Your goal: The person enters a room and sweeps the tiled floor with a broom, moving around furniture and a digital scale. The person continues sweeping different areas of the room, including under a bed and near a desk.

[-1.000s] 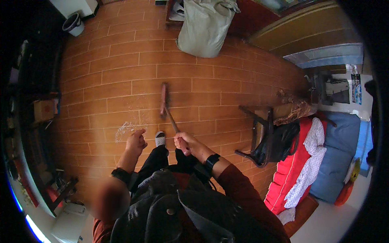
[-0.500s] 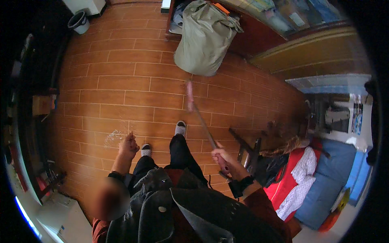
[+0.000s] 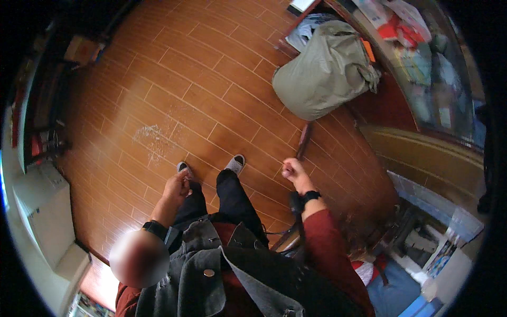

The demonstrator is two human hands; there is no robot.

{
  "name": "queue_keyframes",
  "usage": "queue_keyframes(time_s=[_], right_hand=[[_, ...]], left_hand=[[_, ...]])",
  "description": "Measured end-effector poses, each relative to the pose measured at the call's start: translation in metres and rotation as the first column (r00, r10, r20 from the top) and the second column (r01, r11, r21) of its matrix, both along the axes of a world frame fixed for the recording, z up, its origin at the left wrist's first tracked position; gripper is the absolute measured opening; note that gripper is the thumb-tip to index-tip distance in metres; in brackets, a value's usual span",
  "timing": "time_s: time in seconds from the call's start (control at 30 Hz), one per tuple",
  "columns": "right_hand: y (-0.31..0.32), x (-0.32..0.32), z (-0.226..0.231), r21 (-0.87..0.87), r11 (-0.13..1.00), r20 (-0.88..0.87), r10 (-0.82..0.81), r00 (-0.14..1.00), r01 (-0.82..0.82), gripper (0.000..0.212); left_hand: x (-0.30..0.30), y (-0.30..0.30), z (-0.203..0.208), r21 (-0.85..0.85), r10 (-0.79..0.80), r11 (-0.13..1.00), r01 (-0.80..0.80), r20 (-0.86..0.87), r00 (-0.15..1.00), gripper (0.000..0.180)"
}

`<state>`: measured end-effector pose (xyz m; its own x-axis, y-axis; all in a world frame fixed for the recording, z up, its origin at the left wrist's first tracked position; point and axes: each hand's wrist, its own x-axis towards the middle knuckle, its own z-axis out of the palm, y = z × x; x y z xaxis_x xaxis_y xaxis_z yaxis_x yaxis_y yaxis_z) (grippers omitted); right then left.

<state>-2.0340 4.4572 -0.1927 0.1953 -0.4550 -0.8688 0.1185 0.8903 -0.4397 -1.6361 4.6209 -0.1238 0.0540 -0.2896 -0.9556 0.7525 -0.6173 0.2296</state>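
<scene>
My right hand (image 3: 296, 173) is closed out in front of me, over the floor to the right. A dark reddish stick (image 3: 303, 140) runs from beyond this fist toward the grey-green cloth bag; its full length does not show. Nearer my body, my left hand (image 3: 177, 186) has its fingers curled in, just above my left foot. What it holds, if anything, is hidden. Scattered white bits (image 3: 153, 140) lie on the brown tiled floor (image 3: 211, 79), ahead and to the left of my feet.
The stuffed grey-green bag (image 3: 322, 74) sits at the far right against a glass-fronted cabinet (image 3: 422, 68). Dark shelving with a cardboard box (image 3: 81, 51) lines the left side. A white cabinet (image 3: 47, 211) stands at lower left. Blue bedding (image 3: 388, 288) lies at lower right.
My view has turned, so the bag and cabinet sit farther right. My right hand has swung forward with the stick, whose pink end no longer shows. My left hand stays curled, nearer my left foot.
</scene>
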Motion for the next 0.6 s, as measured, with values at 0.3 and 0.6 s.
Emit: queue_keyframes(time_s=[0.3,0.6], right_hand=[[0.004,0.192,-0.044,0.151,0.988,-0.114,0.033,0.993,-0.016,0.012],[-0.022,0.304,-0.038,0.157,0.935,-0.160,0.342,0.926,-0.318,0.015]], left_hand=[[0.041,0.078,-0.009,0.133,0.246,0.963,-0.234,-0.078,0.966,0.018],[0.112,0.162,-0.018,0.103,0.369,0.926,-0.364,-0.033,0.929,0.017]])
